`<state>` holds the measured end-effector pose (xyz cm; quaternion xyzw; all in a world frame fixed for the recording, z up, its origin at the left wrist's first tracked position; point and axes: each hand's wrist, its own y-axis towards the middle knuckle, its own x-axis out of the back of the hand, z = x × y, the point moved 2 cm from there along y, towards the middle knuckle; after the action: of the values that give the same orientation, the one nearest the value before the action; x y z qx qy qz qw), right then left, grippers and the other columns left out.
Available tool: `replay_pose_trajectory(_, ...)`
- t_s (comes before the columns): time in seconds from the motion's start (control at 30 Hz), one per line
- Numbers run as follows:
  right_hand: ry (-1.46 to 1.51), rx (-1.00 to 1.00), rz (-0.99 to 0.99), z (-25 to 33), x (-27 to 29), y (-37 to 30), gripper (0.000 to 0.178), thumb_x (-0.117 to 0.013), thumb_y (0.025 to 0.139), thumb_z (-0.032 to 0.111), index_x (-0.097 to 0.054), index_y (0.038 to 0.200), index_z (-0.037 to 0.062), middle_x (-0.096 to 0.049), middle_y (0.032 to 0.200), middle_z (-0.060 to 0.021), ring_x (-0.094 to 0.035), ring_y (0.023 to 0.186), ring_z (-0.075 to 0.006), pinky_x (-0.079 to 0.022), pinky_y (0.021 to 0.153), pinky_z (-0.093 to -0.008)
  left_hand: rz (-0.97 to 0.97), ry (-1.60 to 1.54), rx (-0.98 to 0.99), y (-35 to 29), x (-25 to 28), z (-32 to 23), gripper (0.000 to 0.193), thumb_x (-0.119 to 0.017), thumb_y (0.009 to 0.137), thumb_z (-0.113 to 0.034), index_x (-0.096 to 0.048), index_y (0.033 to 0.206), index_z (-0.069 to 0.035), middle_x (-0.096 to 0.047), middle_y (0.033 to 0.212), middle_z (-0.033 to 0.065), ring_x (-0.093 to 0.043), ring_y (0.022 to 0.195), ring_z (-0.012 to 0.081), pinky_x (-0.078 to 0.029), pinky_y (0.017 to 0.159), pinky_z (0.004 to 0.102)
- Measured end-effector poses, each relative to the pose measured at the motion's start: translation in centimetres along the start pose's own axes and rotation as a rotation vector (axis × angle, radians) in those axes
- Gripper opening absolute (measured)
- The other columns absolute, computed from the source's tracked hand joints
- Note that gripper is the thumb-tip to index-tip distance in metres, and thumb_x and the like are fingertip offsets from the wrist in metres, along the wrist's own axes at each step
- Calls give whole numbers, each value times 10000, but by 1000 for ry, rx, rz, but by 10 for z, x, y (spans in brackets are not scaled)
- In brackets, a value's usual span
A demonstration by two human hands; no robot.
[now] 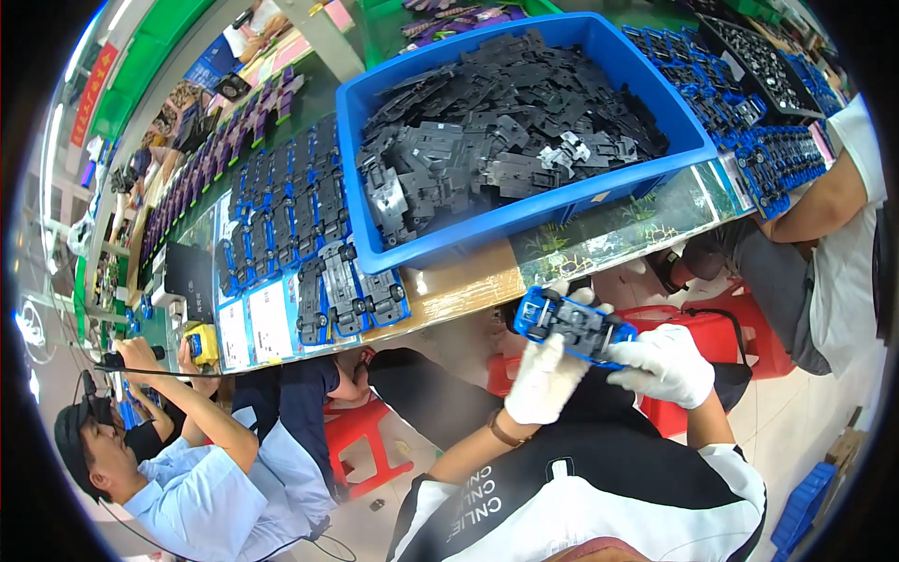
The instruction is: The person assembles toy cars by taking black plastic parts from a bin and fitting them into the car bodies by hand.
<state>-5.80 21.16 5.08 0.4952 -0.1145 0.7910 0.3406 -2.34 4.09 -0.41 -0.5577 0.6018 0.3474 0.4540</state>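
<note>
A blue toy car [573,324] is held in front of my body, turned over with its black underside and wheels facing up. My left hand [543,382], in a white glove, grips it from below, with fingers over the underside and behind the far edge. At the car's right end my right hand [670,367], gloved too, closes its fingers on the body. Beyond the car stands a large blue bin [538,217] heaped with black plastic car base plates [501,136]. Upturned toy cars [348,292] lie in rows left of the bin.
The table's front edge [449,309] runs between me and the bin. More blue cars [763,169] and a black tray of small parts [757,70] sit at right. Co-workers sit on both sides. Red stools [370,445] stand below the table.
</note>
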Motion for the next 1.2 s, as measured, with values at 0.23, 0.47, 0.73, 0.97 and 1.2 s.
replay_pose_trajectory(0.23,-13,55,-484,-9,71,92,181,-650,783,157,-667,940,68,-678,870,-114,-659,723,-288,-503,636,-355,-192,-46,-91,-31,28,-37,656,-698,861,-327,-384,1403,-135,-507,1342,119,-430,1303,364,-379,1078,521)
replay_pose_trajectory(0.47,-503,-355,-183,-128,84,252,529,-594,853,541,-686,827,21,-650,853,-189,-630,846,-356,-493,758,-424,-171,-76,-150,-45,22,-33,669,-697,863,-326,-381,1394,-69,-520,1285,145,-446,1283,353,-348,1112,497)
replay_pose_trajectory(0.73,43,-412,-370,-105,123,225,245,-585,890,240,-606,973,10,-600,739,-52,-575,601,-124,-467,573,-259,-190,-143,-200,-63,42,-50,661,-700,868,-283,-362,1401,-87,-507,1316,135,-450,1286,343,-373,1098,497)
replay_pose_trajectory(0.97,345,-279,-540,-133,132,176,200,-567,927,127,-607,1109,54,-641,895,-37,-607,748,-75,-494,697,-230,-169,-184,-163,-58,35,-50,654,-694,873,-288,-366,1404,-92,-507,1320,141,-465,1276,348,-396,1080,502)
replay_pose_trajectory(1.2,-85,-90,145,-124,128,155,397,-597,792,44,-598,1186,-1,-611,1180,-124,-573,1130,-225,-404,1016,-325,-210,-90,-144,-62,31,-45,716,-725,830,-388,-388,1389,-94,-508,1298,147,-443,1274,373,-347,1097,511)
